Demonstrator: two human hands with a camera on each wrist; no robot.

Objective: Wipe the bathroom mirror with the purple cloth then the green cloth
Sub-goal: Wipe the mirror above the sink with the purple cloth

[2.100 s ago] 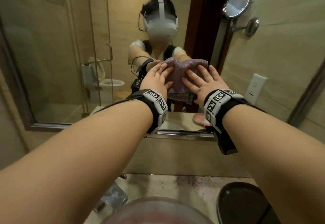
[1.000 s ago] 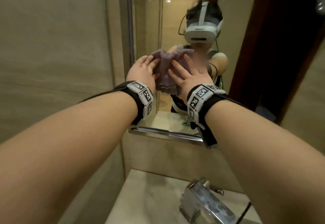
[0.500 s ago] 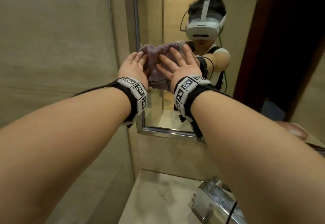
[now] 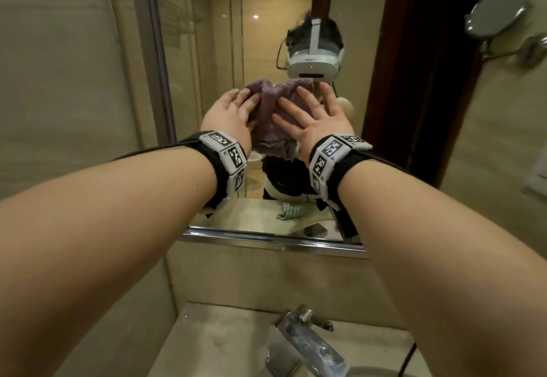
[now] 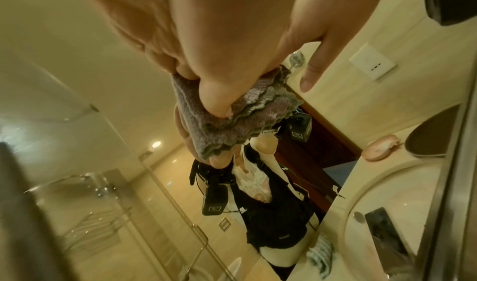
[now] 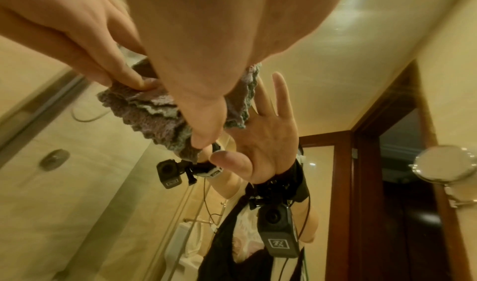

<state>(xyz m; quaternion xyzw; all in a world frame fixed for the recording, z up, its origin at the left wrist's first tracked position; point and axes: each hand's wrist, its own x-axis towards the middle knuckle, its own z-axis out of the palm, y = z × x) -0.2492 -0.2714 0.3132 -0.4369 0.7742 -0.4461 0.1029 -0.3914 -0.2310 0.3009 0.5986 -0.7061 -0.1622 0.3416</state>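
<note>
Both hands press the bunched purple cloth (image 4: 273,110) flat against the bathroom mirror (image 4: 207,51), at about chest height in its left part. My left hand (image 4: 232,113) lies on the cloth's left side, its thumb (image 5: 216,100) pushing into the folds of the purple cloth (image 5: 232,124). On the cloth's right side my right hand (image 4: 313,114) has its fingers straight and spread. The right wrist view shows the right hand (image 6: 204,65) on the purple cloth (image 6: 152,110) and its reflection. A green cloth (image 4: 291,211) appears only as a reflection, lying on the counter.
The mirror's metal lower frame (image 4: 266,240) runs above a stone counter (image 4: 213,344) with a chrome faucet (image 4: 305,347). A tiled wall (image 4: 59,80) borders the mirror on the left. A round magnifying mirror (image 4: 497,12) sticks out from the right wall.
The hands slid the purple cloth left to the mirror's left edge, then back rightward; it now sits clear of that edge. Both palms have stayed on the cloth throughout.
</note>
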